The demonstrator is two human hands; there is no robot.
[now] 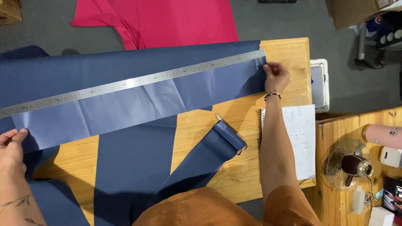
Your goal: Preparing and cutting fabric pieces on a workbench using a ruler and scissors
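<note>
Now both hands are pinning a long strip of navy fabric stretched across the wooden worktop. Left hand is pinching the strip's near-left corner, its grip closed on the cloth edge. Right hand is pressing the far end flat, fingers curled over the fabric's edge. A long steel ruler is lying along the strip. Scissors are sitting partly under another fabric band, beside a spiral notebook.

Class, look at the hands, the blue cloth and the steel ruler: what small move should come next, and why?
Probably pull the blue cloth taut: the left hand and right hand pinch its opposite ends, creases still show, and the ruler lies along it.
</note>
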